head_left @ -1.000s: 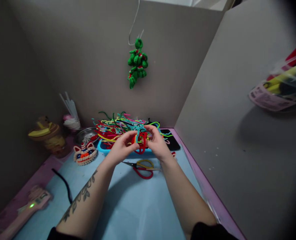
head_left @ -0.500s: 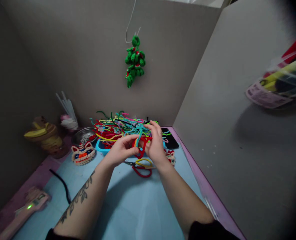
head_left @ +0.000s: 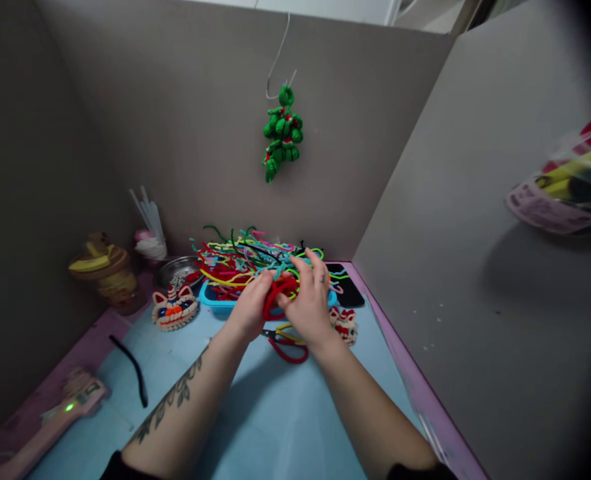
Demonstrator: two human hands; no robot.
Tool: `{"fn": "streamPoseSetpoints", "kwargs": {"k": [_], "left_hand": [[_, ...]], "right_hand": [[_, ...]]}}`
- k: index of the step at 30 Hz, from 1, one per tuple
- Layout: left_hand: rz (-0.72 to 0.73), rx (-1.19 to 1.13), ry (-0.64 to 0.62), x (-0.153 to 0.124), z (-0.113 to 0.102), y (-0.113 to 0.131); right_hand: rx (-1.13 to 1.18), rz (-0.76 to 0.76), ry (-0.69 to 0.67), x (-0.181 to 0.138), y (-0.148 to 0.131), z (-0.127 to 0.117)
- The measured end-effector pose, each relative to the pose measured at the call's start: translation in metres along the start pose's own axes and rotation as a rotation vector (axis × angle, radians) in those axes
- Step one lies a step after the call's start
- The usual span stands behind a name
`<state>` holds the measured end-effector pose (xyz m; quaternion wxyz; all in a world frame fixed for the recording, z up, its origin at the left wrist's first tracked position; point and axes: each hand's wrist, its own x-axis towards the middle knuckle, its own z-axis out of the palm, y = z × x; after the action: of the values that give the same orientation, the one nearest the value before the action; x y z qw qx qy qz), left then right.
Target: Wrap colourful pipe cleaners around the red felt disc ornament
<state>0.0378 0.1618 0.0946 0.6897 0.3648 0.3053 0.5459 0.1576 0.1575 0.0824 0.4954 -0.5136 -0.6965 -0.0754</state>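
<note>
A red piece bent from fuzzy pipe cleaner (head_left: 275, 299) is between my two hands, in front of a blue tray. My left hand (head_left: 252, 305) pinches its left side, with the fingertips partly hidden behind it. On its right side my right hand (head_left: 308, 303) grips it with the thumb, while other fingers stick up. Just below my hands lies a pair of scissors (head_left: 289, 342) with yellow and red handles. The blue tray (head_left: 220, 308) behind is heaped with pipe cleaners (head_left: 240, 257) in many colours.
Two animal-face pieces, one at left (head_left: 175, 308) and one at right (head_left: 344, 325), flank my hands. A metal dish (head_left: 178, 272), a drink cup (head_left: 110, 280), a black phone (head_left: 348, 287), a pink device (head_left: 70, 413) and a black strip (head_left: 134, 367) lie around. Green ornament (head_left: 282, 137) hangs behind.
The red piece has been turned, and its rainbow-striped part no longer shows. My left hand has rolled inward and my right fingers have shifted on it. The whole view has moved slightly.
</note>
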Motion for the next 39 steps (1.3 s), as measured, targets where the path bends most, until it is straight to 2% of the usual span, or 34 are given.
{"fn": "streamPoseSetpoints", "kwargs": {"k": [4, 7, 10, 17, 22, 27, 31, 35, 39], "left_hand": [[-0.089, -0.052, -0.009, 0.003, -0.003, 0.000], [-0.159, -0.073, -0.005, 0.003, -0.004, -0.001], [-0.167, -0.043, -0.019, 0.001, -0.003, -0.004], [-0.086, -0.020, -0.008, 0.000, 0.005, -0.012], [-0.046, -0.106, 0.064, 0.004, 0.001, -0.003], [0.074, -0.171, -0.027, 0.002, -0.002, 0.002], [0.102, -0.124, -0.063, -0.002, 0.000, -0.002], [0.065, -0.045, -0.051, -0.001, -0.002, -0.010], [0.120, -0.004, -0.040, 0.001, -0.004, -0.017]], "right_hand": [[0.034, -0.057, -0.009, 0.000, -0.003, -0.004], [0.058, -0.044, -0.025, 0.000, -0.003, -0.006], [0.061, -0.028, -0.019, 0.000, -0.004, -0.007], [0.043, 0.076, 0.040, -0.001, -0.009, -0.010], [0.122, 0.122, 0.038, 0.000, -0.009, -0.003], [0.286, 0.272, 0.018, 0.001, -0.009, 0.005], [0.263, 0.255, 0.009, -0.001, -0.007, 0.006], [0.207, 0.214, 0.003, -0.003, -0.006, 0.005], [0.128, 0.200, -0.001, -0.004, -0.007, 0.004]]}}
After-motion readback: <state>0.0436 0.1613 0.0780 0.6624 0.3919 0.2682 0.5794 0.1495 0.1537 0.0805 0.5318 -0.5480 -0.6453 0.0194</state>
